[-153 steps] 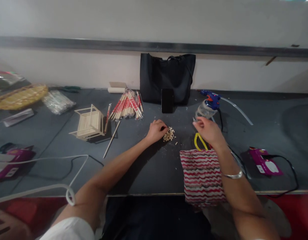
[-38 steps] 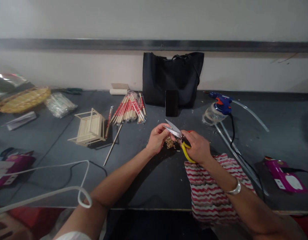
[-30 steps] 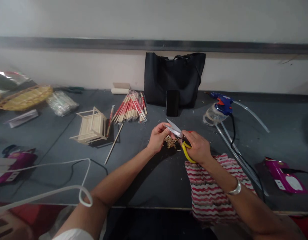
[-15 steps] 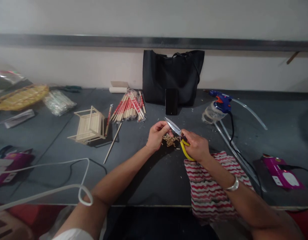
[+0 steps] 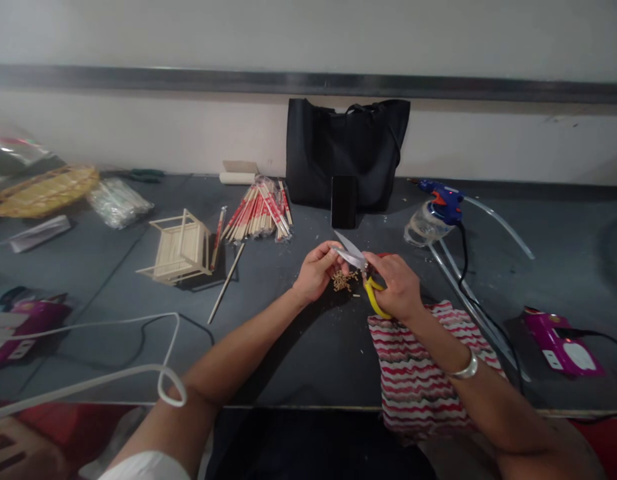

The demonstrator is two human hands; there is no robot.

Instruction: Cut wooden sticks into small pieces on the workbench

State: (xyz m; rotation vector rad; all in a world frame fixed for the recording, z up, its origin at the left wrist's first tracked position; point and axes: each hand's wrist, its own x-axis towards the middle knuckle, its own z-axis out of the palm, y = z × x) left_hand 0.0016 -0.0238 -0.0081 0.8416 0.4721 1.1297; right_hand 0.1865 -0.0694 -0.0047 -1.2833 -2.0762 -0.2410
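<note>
My right hand (image 5: 397, 283) is wrapped round the yellow handle of a pair of scissors (image 5: 352, 255), whose blades stand apart and point up and to the left. Close by the blades, my left hand (image 5: 317, 270) is closed in a pinch, thumb against fingers. What it holds, if anything, is too small to make out. Below the blades and between both hands lies a pile of small tan cut pieces (image 5: 342, 283) on the dark table (image 5: 298, 360). A striped red and white cloth (image 5: 418, 373) lies under my right forearm and hangs over the table's front edge.
Left of my hands are a small stick-built frame (image 5: 175, 250), a single stick (image 5: 227, 283) and wrapped chopsticks (image 5: 258, 210). A phone (image 5: 343, 202) leans on a black bag (image 5: 333, 143). To the right are a blue glue gun (image 5: 441, 200), glue sticks (image 5: 461, 293) and a purple power box (image 5: 563, 343).
The scissor blades have spread apart, where before they were close together. Both hands stay in nearly the same place.
</note>
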